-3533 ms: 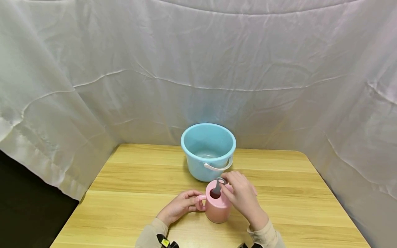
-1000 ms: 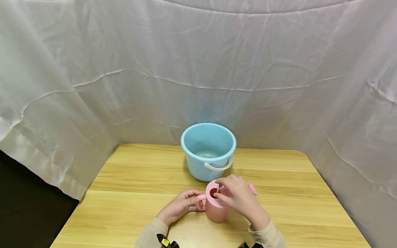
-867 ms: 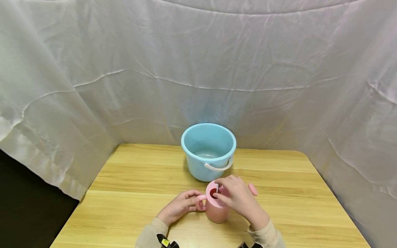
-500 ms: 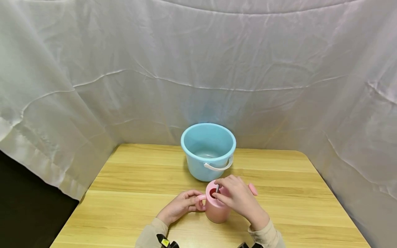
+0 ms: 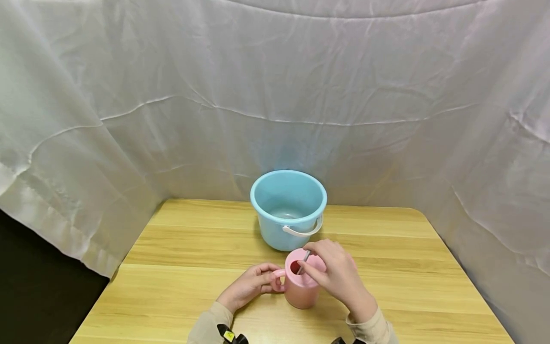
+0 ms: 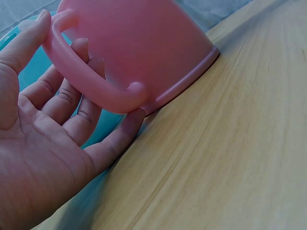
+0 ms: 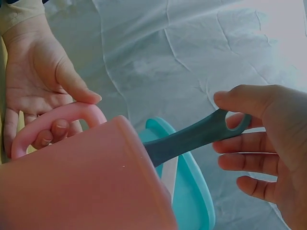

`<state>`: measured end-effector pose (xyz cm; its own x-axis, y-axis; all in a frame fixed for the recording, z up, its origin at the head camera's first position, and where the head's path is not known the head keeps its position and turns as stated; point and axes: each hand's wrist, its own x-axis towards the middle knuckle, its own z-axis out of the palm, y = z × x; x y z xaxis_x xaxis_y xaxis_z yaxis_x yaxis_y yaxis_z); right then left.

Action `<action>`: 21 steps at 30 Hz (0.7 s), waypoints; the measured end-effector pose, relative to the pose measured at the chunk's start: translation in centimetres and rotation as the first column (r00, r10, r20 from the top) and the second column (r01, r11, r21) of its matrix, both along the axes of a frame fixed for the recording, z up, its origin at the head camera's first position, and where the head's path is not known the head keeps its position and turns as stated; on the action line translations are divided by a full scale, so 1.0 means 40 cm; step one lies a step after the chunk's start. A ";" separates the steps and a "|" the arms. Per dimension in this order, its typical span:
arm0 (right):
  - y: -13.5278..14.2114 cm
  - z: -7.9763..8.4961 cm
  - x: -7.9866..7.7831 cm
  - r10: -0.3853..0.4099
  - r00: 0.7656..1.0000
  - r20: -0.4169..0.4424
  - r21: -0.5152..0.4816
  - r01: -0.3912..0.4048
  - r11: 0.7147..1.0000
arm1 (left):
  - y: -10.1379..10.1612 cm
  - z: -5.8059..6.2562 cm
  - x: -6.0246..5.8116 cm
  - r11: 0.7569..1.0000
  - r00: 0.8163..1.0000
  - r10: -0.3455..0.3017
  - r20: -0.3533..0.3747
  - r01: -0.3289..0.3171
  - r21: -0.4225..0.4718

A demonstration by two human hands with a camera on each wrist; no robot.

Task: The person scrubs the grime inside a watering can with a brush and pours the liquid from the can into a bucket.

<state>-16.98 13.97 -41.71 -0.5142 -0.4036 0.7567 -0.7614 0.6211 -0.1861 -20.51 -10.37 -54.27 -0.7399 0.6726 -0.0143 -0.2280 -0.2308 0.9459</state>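
Note:
A pink watering can stands on the wooden table in the head view. My left hand holds its looped side handle, the thumb over the top and fingers behind the loop. From the can's round top opening rises a long grey tool handle with a hole at its end. Thumb and index finger of my right hand pinch that end; the other fingers are off it. The handle leans to the right, and its lower part is hidden inside the can. My right hand covers most of the spout.
Just behind the can is a light blue bucket with a white carrying handle hanging at its front. A pale fabric curtain encloses the table at the back and both sides.
My right hand first turned the grey handle edge-on and lower into the opening; since then it has risen slightly, and the handle tilts right. My left hand and the can have stayed put.

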 end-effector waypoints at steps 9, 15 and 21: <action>-0.001 0.000 -0.002 -0.020 1.000 -0.012 0.002 0.020 1.000 | -0.001 0.002 -0.001 1.000 1.000 0.001 -0.001 -0.001 -0.002; -0.017 -0.018 -0.006 -0.061 0.998 0.029 0.075 0.059 0.995 | 0.000 0.002 -0.003 1.000 1.000 0.003 0.000 -0.003 -0.009; -0.028 -0.032 -0.003 -0.138 0.985 0.108 0.169 0.118 0.978 | 0.000 -0.002 -0.003 1.000 1.000 -0.001 -0.001 0.001 -0.009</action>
<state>-17.11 12.84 -42.98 -0.6514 -0.4407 0.6176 -0.6523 0.7410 -0.1593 -20.64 -10.37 -54.35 -0.7392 0.6732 -0.0199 -0.2277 -0.2219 0.9481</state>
